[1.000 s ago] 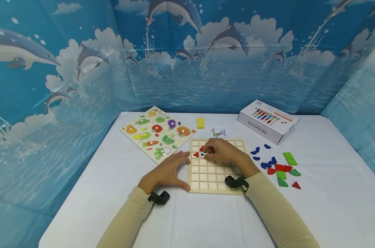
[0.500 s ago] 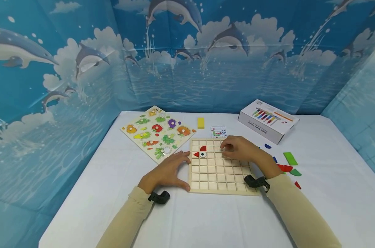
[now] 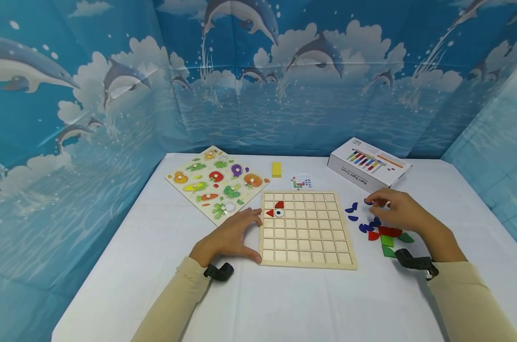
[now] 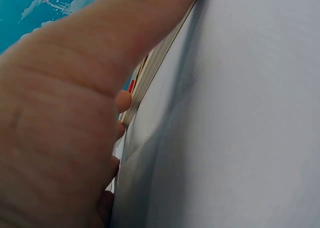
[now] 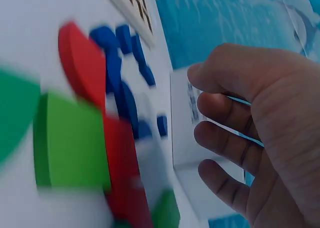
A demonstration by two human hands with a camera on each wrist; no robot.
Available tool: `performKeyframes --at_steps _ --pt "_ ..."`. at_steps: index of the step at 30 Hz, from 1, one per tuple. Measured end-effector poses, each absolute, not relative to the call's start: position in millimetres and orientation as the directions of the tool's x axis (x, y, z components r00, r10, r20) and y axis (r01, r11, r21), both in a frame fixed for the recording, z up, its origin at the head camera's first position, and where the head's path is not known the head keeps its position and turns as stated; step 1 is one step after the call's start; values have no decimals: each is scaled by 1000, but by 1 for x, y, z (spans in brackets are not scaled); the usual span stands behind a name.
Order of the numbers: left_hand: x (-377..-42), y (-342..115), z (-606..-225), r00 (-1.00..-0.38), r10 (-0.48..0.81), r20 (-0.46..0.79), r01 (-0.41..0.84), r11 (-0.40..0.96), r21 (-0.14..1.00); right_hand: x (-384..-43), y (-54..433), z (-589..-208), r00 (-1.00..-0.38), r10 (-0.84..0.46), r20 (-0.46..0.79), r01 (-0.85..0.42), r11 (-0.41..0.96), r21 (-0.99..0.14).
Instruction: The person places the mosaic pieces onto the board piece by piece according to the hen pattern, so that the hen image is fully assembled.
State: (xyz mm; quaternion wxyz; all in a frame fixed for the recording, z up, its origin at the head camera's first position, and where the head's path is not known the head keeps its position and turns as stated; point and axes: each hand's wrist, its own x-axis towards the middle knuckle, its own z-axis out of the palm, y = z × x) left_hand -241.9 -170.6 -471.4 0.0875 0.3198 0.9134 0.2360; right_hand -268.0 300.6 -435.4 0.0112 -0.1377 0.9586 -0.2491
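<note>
A wooden grid board [image 3: 307, 232] lies flat at the middle of the table. Two red pieces [image 3: 279, 204] and a white piece with a black dot [image 3: 278, 213] sit in its upper-left cells. Along the board's left edge rests my left hand [image 3: 232, 237], thumb at the lower corner and fingers spread farther up. My right hand [image 3: 397, 211] is over the loose pieces on the right, its fingertips right by a blue half-round piece [image 3: 368, 202]. In the right wrist view, nothing shows between the thumb and the bent fingers [image 5: 225, 143]; the blue piece [image 5: 162, 125] lies apart from them.
Several blue pieces [image 3: 363, 228], red pieces [image 3: 390, 232] and green pieces [image 3: 387, 241] lie right of the board. Behind it are a small pattern card [image 3: 301, 181], a yellow block [image 3: 277, 169] and a white box [image 3: 367, 166]. A vegetable puzzle [image 3: 215, 185] lies at the back left.
My right hand has left the white dotted piece in the board and moved right to the loose pieces. The left hand stays at the board's edge.
</note>
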Motion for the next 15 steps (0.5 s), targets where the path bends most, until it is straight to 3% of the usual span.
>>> performKeyframes --at_steps 5,11,15 --pt "-241 -172 -471 -783 622 -9 539 685 491 -263 340 -441 -972 -231 38 -219 841 -495" --pt "-241 -171 -471 -779 627 -6 544 681 491 -259 372 -453 -976 -200 -89 -119 825 -552" --pt "-241 -171 -471 -782 624 -11 540 686 487 -258 380 -461 -978 -177 -108 -80 803 -590"
